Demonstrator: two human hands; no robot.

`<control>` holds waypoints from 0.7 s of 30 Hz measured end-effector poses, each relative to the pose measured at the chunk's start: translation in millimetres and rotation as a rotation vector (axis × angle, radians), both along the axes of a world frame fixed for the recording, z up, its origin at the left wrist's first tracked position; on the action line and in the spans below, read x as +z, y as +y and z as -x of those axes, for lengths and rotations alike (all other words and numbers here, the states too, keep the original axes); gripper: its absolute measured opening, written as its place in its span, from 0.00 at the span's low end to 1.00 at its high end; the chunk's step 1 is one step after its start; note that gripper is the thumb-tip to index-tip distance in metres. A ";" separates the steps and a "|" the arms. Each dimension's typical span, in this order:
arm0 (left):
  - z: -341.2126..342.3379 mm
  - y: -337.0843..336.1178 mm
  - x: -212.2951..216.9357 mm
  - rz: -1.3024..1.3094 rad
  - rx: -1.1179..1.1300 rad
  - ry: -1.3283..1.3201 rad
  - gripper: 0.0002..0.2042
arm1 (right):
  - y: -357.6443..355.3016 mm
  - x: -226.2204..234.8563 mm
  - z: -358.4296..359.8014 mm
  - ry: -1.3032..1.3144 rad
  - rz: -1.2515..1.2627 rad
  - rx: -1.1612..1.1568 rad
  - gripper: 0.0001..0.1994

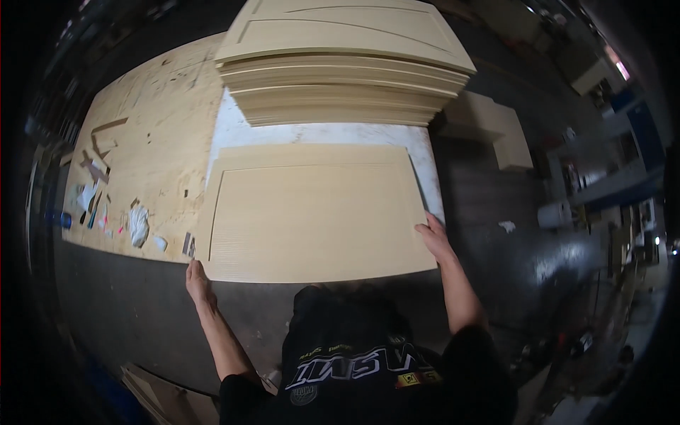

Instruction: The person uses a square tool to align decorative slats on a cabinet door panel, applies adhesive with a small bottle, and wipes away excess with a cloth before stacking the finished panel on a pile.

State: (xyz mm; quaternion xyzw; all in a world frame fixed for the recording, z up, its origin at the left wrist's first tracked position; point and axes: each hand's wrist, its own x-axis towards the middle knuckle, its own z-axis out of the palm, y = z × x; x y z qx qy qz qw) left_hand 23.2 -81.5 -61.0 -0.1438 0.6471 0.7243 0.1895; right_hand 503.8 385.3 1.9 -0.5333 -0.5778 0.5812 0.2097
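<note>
A cream wood-grain panel (319,219) with a recessed border lies flat before me. Its near edge reaches past the front of the white board under it. My right hand (433,239) is closed on the panel's right edge near the front corner, thumb on top. At the near left corner, my left hand (197,278) is closed round a putty knife (188,244), whose flat metal blade points away from me. The knife's handle is hidden in the fingers. Whether this hand also touches the panel is hard to tell.
Behind the panel rises a tall stack of similar panels (340,78). The plywood table (163,134) at left carries a crumpled white cloth (139,225), small tools (92,212) and wood offcuts (106,138). A cream box-like piece (506,134) stands beyond the table at right.
</note>
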 end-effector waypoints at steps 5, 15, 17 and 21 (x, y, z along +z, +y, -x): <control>-3.8 14.0 -23.8 0.569 -0.336 0.161 0.27 | -15.6 -32.9 -52.9 -0.447 -0.154 0.089 0.24; -39.1 11.1 -55.7 0.461 -0.207 0.146 0.32 | -82.2 -107.5 -85.0 -0.039 0.062 -0.169 0.20; -34.0 5.8 -57.6 0.550 -0.174 0.065 0.30 | -73.6 -106.0 -76.5 -0.070 0.063 -0.155 0.22; -31.0 11.3 -52.8 0.564 -0.218 0.039 0.29 | -64.9 -108.8 -72.5 -0.158 0.116 -0.184 0.29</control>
